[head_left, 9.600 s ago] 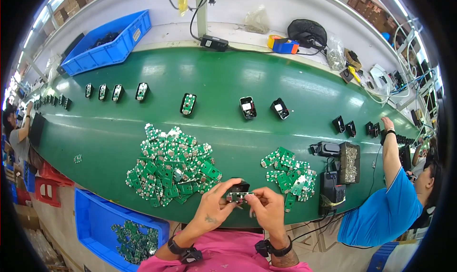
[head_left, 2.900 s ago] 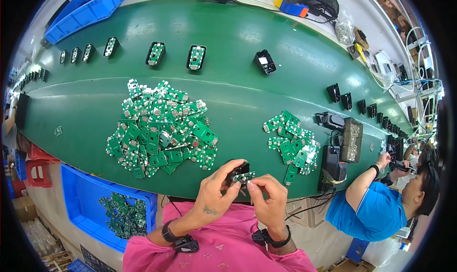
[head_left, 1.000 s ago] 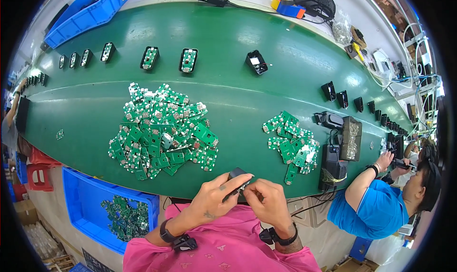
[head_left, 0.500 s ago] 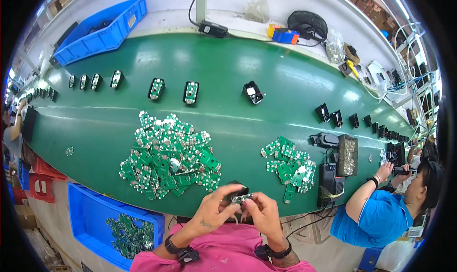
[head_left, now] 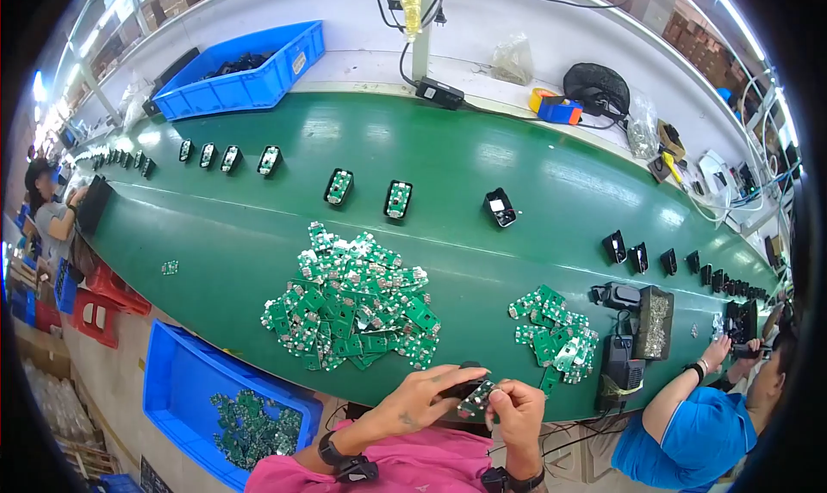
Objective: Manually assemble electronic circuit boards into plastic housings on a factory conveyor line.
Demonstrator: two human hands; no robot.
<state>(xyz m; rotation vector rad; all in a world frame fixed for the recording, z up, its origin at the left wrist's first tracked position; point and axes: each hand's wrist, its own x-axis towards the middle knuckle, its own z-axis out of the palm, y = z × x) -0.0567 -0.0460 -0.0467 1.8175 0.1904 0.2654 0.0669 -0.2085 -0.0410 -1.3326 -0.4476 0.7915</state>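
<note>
Close to my body at the table's near edge, my left hand (head_left: 419, 402) is closed around a black plastic housing (head_left: 463, 379), which is partly covered by the fingers. A small green circuit board (head_left: 475, 398) lies tilted in front of the housing. My right hand (head_left: 520, 413) pinches this board at its right side between thumb and fingers. Whether the board touches the housing, I cannot tell. Beyond my left hand spreads a large pile of green circuit boards (head_left: 349, 299). A smaller pile of boards (head_left: 551, 333) sits beyond my right hand.
Black housings with boards (head_left: 338, 187) stand in a row across the green table (head_left: 482, 269). A blue bin (head_left: 237, 84) stands at the back left; another blue bin (head_left: 172, 385) holds boards below. Right are a parts tray (head_left: 656, 321), a black device (head_left: 620, 372) and a co-worker in blue (head_left: 689, 433).
My view has shifted, so the table and piles appear farther right and lower. The board between my hands has turned, and its component side shows more fully.
</note>
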